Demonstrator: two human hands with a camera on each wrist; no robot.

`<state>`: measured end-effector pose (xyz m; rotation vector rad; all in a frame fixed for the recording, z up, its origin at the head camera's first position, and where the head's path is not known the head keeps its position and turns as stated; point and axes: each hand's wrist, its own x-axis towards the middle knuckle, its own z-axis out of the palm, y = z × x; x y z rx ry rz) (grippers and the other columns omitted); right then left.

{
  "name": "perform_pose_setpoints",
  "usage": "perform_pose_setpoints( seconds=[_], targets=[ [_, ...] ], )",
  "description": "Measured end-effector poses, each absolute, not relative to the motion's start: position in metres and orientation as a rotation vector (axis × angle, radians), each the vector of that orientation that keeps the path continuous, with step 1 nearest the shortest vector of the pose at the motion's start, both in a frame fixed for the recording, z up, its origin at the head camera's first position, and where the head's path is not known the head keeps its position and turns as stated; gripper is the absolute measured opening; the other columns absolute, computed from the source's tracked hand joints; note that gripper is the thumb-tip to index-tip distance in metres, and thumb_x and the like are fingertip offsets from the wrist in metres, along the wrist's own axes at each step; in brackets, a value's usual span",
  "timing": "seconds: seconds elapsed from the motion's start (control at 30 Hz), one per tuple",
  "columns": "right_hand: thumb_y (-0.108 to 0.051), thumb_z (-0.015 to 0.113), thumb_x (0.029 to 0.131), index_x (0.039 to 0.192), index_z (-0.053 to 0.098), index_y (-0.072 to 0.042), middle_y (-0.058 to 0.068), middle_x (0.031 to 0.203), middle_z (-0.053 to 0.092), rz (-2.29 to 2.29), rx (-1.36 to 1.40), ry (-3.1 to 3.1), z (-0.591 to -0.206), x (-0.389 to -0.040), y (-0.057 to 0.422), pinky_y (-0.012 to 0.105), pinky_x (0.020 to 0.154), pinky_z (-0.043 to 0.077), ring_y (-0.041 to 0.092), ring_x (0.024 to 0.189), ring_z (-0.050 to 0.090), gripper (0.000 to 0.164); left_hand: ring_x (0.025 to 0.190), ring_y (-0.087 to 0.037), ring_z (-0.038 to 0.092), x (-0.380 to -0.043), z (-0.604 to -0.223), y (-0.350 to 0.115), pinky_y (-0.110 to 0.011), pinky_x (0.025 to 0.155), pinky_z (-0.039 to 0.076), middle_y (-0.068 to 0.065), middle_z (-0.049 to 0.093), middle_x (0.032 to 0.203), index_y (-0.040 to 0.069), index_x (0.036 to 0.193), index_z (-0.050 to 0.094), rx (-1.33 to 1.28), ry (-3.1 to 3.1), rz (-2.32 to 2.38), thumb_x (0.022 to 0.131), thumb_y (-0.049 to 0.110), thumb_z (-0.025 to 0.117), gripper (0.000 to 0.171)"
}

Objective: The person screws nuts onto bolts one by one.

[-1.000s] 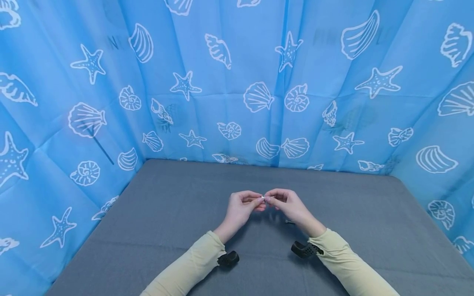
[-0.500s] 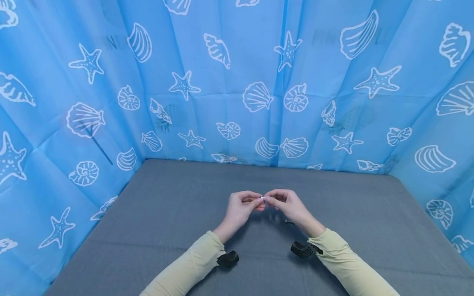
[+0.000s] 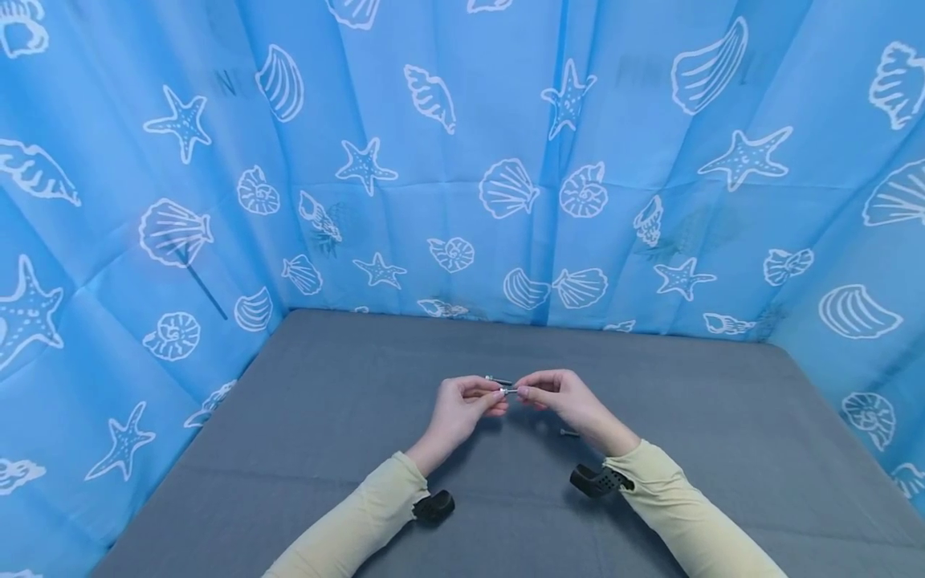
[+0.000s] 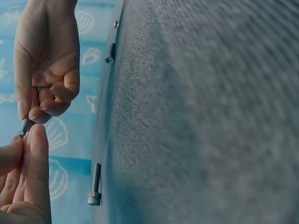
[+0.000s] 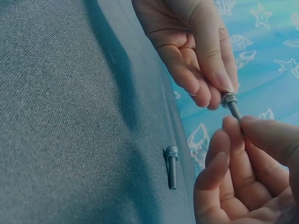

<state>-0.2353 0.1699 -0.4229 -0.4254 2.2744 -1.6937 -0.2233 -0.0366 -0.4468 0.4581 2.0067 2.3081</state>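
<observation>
My left hand (image 3: 457,409) and right hand (image 3: 567,401) meet over the middle of the grey table. Between them is a small metal bolt (image 5: 235,110) with a threaded shank. Left thumb and fingers pinch its thicker end, where a nut or washer (image 5: 229,99) shows in the right wrist view. The right thumb and fingertips hold the tip of the thread. Another bolt (image 3: 499,380) lies on the table just beyond the hands; the right wrist view shows a nut-like collar below its head. Near the right wrist lies a further bolt (image 3: 569,433).
The left wrist view shows a dark bolt (image 4: 110,52) and a small metal piece (image 4: 116,23) farther along the table. Grey cloth covers the table (image 3: 347,361). A blue curtain (image 3: 433,160) with shell prints surrounds its back and sides. Black straps (image 3: 435,508) sit at both wrists.
My left hand has shifted slightly left, away from the right. More of the held bolt's shank now shows, and the bolt beyond the hands has come into sight.
</observation>
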Motion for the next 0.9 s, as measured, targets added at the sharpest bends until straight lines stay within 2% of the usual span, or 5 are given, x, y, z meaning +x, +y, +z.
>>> perform_pose_setpoints(
  seconds=[0.23,0.43,0.6,0.9],
  targets=[
    [-0.021,0.067,0.092,0.11,0.066,0.007,0.022,0.1,0.068,-1.663,-0.351,2.255,-0.423,-0.237,0.166,0.041,0.077,0.054,0.033,0.092,0.064,0.034,0.079,-0.03,0.07,-0.226,-0.449,-0.042,-0.037,0.071,0.059,-0.032,0.066,0.093,-0.015,0.1,0.065,0.382,2.012,2.216,0.088,-0.003,0.065,0.017],
    [-0.015,0.066,0.091,0.106,0.067,0.009,0.02,0.093,0.07,-1.614,-0.312,2.215,-0.428,-0.243,0.161,0.03,0.069,0.054,0.021,0.081,0.065,0.028,0.077,-0.026,0.071,-0.23,-0.45,-0.05,-0.036,0.072,0.059,-0.03,0.066,0.093,-0.013,0.101,0.065,0.2,1.924,2.078,0.088,-0.002,0.066,0.017],
    [-0.008,0.061,0.094,0.108,0.065,0.012,0.018,0.092,0.07,-1.615,-0.275,2.15,-0.431,-0.249,0.157,0.025,0.067,0.055,0.015,0.079,0.066,0.025,0.077,-0.022,0.07,-0.24,-0.451,-0.054,-0.034,0.073,0.059,-0.027,0.068,0.091,-0.012,0.1,0.066,0.057,1.869,1.997,0.088,-0.002,0.066,0.015],
    [-0.002,0.057,0.095,0.111,0.062,0.013,0.018,0.09,0.07,-1.674,-0.102,2.038,-0.438,-0.266,0.151,0.025,0.066,0.057,0.017,0.08,0.069,0.023,0.078,-0.022,0.07,-0.26,-0.453,-0.056,-0.033,0.074,0.058,-0.02,0.07,0.088,-0.01,0.103,0.067,-0.084,1.857,1.921,0.092,0.0,0.062,0.016]
  ],
)
